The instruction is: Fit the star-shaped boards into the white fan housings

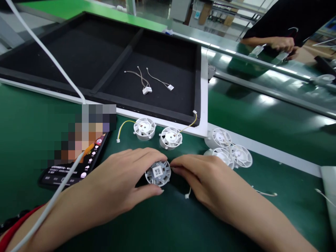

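My left hand (pixel 131 175) is curled around a small round white fan (pixel 165 176), its fingers over the top and its thumb at the lower edge. The fan's grey hub, with a square code label (pixel 158 172), faces up. At the fan's right rim, my right hand (pixel 202 171) pinches thumb and finger together. A pale wire ending in a white plug (pixel 187 196) comes out from under that hand; the pinched part is mostly hidden. Just beyond my hands stand two more white fans, one at left (pixel 144 128) and one at right (pixel 170 138), each with a yellowish wire.
Several white fans (pixel 240 156) cluster at the right. Behind lies a black divided tray (pixel 118 61) holding several wired tags (pixel 147 90). A phone (pixel 70 175) rests at left, crossed by a white cable (pixel 60 70). Across the bench, another person's hands (pixel 285 45) handle small items.
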`<state>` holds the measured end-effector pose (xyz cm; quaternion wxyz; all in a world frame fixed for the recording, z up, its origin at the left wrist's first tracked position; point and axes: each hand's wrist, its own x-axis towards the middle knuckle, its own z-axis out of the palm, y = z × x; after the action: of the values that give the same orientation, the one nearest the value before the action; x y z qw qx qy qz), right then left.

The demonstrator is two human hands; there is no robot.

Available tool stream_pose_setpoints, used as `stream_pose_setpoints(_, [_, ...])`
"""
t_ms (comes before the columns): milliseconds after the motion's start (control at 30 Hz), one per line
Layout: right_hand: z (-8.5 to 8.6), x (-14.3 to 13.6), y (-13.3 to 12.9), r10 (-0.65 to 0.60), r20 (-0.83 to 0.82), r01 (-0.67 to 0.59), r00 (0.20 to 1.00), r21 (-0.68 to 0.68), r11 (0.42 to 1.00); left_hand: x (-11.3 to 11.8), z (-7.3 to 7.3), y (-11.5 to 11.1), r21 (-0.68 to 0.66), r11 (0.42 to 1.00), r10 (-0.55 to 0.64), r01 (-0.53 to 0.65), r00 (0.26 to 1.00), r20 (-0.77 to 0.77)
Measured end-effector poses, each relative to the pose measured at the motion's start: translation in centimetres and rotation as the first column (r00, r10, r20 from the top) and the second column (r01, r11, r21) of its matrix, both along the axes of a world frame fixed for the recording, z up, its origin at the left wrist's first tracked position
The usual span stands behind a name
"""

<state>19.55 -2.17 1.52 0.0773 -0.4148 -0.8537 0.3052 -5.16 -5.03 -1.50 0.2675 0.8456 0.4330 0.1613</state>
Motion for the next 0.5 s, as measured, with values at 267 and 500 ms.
stream_pose_setpoints(267, [-1.3,0.2,0.0,0.191,0.045,-0.192,0.981,0.418,0.888,-1.1,0.2,0.5,0.015,0.999,-0.034,0.035,0.999,-0.031])
stream_pose_setpoints(500, [-1.7,-0.1,0.0,0.182,0.041,-0.182,0.983,0.429,0.885,-0.9,0.1,0.7,0.054,0.999,0.004,-0.003,1.0,-0.022])
